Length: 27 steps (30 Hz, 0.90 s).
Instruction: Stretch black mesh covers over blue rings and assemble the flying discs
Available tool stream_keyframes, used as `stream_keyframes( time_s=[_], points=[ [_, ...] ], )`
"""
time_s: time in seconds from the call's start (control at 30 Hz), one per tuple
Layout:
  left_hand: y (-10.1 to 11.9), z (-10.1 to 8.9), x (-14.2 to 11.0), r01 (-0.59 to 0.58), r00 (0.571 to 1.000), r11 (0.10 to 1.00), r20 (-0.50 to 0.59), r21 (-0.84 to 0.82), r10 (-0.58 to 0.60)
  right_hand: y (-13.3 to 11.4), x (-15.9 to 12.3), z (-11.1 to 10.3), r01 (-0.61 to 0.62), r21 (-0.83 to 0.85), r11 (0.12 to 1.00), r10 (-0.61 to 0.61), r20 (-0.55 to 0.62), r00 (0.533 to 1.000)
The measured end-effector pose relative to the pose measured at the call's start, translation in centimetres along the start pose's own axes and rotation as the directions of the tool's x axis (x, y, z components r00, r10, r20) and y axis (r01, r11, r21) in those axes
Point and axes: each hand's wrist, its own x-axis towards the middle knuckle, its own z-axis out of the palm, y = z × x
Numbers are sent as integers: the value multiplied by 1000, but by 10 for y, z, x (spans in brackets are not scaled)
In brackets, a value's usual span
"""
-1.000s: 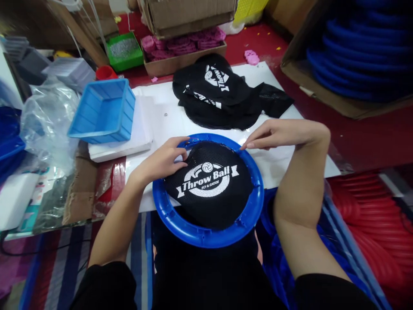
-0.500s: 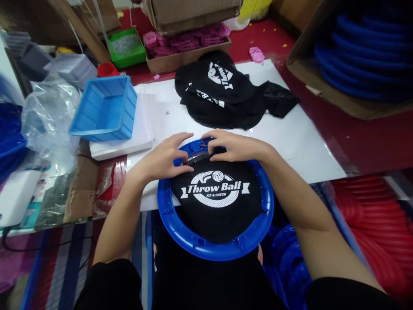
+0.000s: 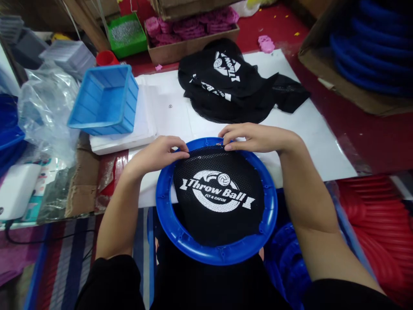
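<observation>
A blue plastic ring [image 3: 167,215] lies at the near edge of the white work sheet [image 3: 303,137], partly over my lap. A black mesh net [image 3: 222,219] printed "Throw Ball" is stretched inside the ring. My left hand [image 3: 158,154] pinches the net's upper left edge against the ring. My right hand [image 3: 254,137] pinches the net's top edge at the ring's far side. Both hands have their fingers closed on the mesh.
A pile of black printed nets [image 3: 226,86] lies farther back on the sheet. A blue plastic bin [image 3: 105,101] stands at the left, a green tray [image 3: 127,32] and a box of pink parts [image 3: 193,32] behind. Blue rings fill a carton [image 3: 371,47] at right; red rings [image 3: 377,219] lie lower right.
My right hand came from the ring's right side to its top edge, then both hands spread apart along the rim. The net's logo has turned slightly clockwise.
</observation>
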Motion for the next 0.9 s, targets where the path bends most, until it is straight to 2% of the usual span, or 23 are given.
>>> stream_keyframes(
  time_s=[0.13, 0.37, 0.73, 0.9],
  points=[
    [1, -2, -1, 81, 997, 995, -13, -51, -81, 0, 2, 3, -8, -26, 1000, 7, -30, 1000],
    [-1, -4, 0, 143, 989, 979, -12, -146, -146, 1, 2, 5, -41, -56, 998, 39, -22, 999],
    [-4, -9, 2, 103, 995, 988, 26, -113, -101, 1, 2, 5, -23, -71, 997, 20, -31, 999],
    [-4, -9, 2, 78, 997, 993, 26, -90, -76, 1, 3, 5, -57, -74, 996, 55, -32, 998]
  ],
)
